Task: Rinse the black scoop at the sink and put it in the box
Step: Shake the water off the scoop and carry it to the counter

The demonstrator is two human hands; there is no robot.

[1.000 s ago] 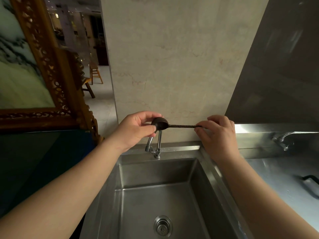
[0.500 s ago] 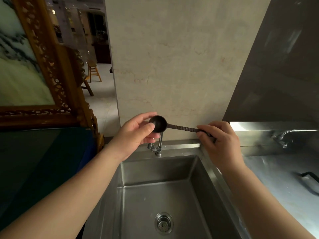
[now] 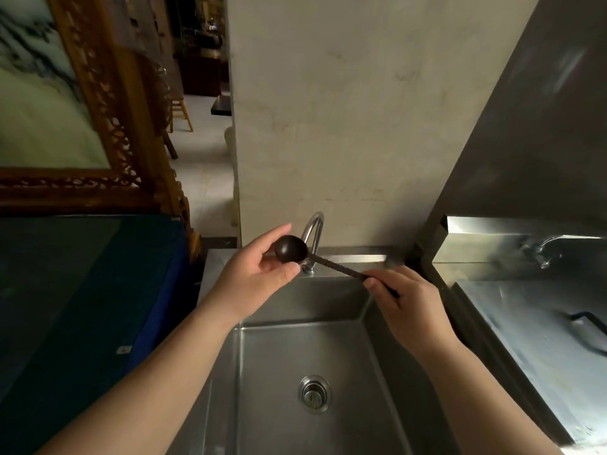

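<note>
The black scoop [image 3: 290,248] has a round bowl and a thin ridged handle. It hangs above the back of the steel sink [image 3: 328,356], just in front of the curved tap [image 3: 313,231]. My left hand [image 3: 259,274] cups the bowl with thumb and fingers. My right hand [image 3: 407,303] pinches the handle's far end, lower and to the right. No water is seen running. No box is in view.
The sink drain [image 3: 314,393] sits in the basin floor. A steel counter [image 3: 538,323] with a black handle-like object [image 3: 588,323] lies to the right. A beige wall stands behind the tap. A dark blue surface [image 3: 98,290] and carved wooden frame [image 3: 131,142] are at left.
Both hands have come down with the scoop, and its handle now slopes down to the right. The tap's curved top, hidden before, shows behind the bowl.
</note>
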